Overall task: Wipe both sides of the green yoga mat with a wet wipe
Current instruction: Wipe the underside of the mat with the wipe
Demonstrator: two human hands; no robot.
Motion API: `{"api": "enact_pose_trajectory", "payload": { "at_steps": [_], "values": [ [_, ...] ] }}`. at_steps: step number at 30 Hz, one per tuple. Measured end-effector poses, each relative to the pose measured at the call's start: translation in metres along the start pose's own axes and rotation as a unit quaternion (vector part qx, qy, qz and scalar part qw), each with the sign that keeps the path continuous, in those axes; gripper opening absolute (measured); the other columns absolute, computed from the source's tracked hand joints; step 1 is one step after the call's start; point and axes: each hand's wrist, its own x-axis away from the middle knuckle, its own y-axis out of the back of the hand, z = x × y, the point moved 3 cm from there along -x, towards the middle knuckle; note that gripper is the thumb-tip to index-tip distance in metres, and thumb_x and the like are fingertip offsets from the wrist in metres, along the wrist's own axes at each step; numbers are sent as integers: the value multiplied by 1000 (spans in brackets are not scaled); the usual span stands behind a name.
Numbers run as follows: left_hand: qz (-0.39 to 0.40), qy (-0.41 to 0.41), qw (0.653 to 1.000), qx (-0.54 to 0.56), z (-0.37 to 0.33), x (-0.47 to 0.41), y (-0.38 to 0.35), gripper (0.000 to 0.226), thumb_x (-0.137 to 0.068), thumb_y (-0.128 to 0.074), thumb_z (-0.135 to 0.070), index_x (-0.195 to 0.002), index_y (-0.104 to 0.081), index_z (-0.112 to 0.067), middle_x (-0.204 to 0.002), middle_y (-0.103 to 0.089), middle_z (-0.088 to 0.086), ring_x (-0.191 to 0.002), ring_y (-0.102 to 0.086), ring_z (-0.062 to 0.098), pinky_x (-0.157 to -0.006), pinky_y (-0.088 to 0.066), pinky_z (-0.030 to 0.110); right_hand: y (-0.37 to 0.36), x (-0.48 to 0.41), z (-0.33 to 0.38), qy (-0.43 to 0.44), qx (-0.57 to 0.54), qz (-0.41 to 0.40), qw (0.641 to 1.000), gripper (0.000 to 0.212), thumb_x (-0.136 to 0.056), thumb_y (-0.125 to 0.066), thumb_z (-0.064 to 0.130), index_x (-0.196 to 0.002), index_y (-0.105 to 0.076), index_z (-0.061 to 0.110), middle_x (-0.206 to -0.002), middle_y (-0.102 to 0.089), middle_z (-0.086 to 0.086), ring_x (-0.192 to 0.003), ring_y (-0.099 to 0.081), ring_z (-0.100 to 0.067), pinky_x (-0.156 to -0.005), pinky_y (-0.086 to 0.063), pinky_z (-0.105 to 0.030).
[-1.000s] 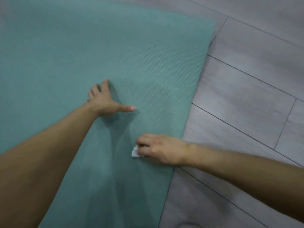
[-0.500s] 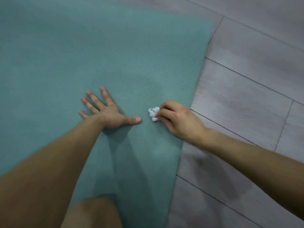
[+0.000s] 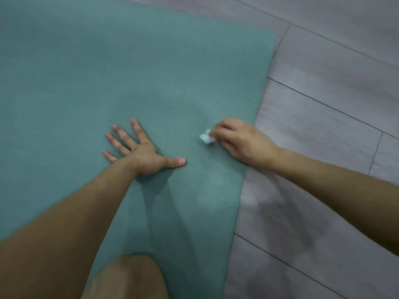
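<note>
- Mat first: the green yoga mat [image 3: 151, 72] lies flat on the floor [image 3: 323, 108]. It fills my view from 7 round to 1 o'clock, and its long edge runs from 1 to 5.
- My left hand [image 3: 138, 152] is spread palm down, pinning it near centre.
- My right hand [image 3: 239, 141] pinches a balled wet wipe [image 3: 206, 137] against the mat, at 2 o'clock from the left thumb and just inside that edge.
- I judge the mat light, soft and floppy, with a grippy ribbed face. To flip it I'd take the long edge or a corner.
</note>
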Motion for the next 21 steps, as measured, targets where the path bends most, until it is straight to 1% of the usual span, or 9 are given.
{"api": "enact_pose_trajectory", "payload": {
  "at_steps": [3, 6, 7, 9, 11, 13, 17, 19, 21],
  "values": [
    [-4, -2, 1000, 1, 0, 0, 1, 186, -25, -69, -101, -149, 48, -26, -151, 55, 24, -145, 46, 45, -117, 14, 75, 34, -38, -82, -172, 79, -93, 978, 32, -107, -50, 27, -118, -73, 8, -108, -64, -15, -98, -61, -36, -86, -55, -49],
    [1, -3, 1000, 4, 1, -1, 1, 186, -28, -71, -101, -147, 50, -25, -150, 56, 25, -143, 47, 46, -117, 14, 77, 17, -39, -55, -264, 59, -130, 954, 30, -106, -52, 27, -107, -74, 6, -102, -60, -14, -90, -59, -31, -80, -54, -48],
    [-1, -3, 1000, 2, 2, -2, 0, 185, -29, -72, -101, -147, 51, -25, -150, 57, 25, -143, 48, 46, -117, 14, 77, 2, -31, -24, -236, 28, -106, 966, 25, -106, -54, 22, -108, -73, 6, -101, -60, -14, -88, -60, -32, -79, -54, -48],
    [-7, -2, 1000, -4, 3, -3, 0, 185, -30, -71, -101, -147, 51, -25, -149, 57, 25, -143, 48, 46, -117, 15, 76, -30, -4, 44, -64, -37, 14, 997, 21, -106, -57, 19, -117, -71, 8, -106, -60, -13, -91, -61, -31, -78, -56, -44],
    [-10, -4, 1000, -3, 2, -4, -1, 186, -29, -70, -102, -147, 51, -25, -150, 57, 25, -143, 48, 46, -117, 16, 75, -28, 4, 54, 45, -42, 82, 995, 28, -107, -55, 23, -126, -71, 11, -111, -61, -12, -95, -61, -29, -79, -56, -41],
    [-16, -10, 1000, 1, 3, -5, -2, 185, -30, -71, -101, -147, 50, -25, -150, 57, 24, -143, 48, 46, -117, 16, 75, -2, -22, -5, -10, 21, 11, 1000, 33, -107, -50, 26, -128, -71, 12, -111, -64, -14, -99, -62, -32, -85, -54, -41],
    [-24, -11, 1000, 6, 4, -7, -3, 185, -30, -72, -101, -146, 51, -26, -148, 58, 24, -142, 49, 46, -116, 16, 76, 51, -48, -114, -288, 104, -94, 947, 27, -100, -52, 18, -111, -74, 6, -108, -65, -19, -100, -63, -41, -86, -47, -43],
    [-24, -17, 1000, 8, 5, -9, -3, 185, -29, -71, -101, -145, 52, -26, -147, 59, 24, -141, 49, 47, -116, 16, 76, 28, -48, -72, -288, 77, -88, 951, 24, -99, -53, 19, -105, -73, 7, -102, -67, -16, -96, -63, -39, -83, -47, -42],
    [-31, -13, 999, 6, 6, -11, -4, 185, -30, -72, -101, -145, 52, -25, -147, 59, 25, -142, 49, 47, -117, 16, 76, -12, -35, 9, -142, -24, 8, 990, 17, -101, -58, 18, -107, -72, 10, -102, -67, -11, -94, -63, -30, -81, -47, -38]
  ]
}}
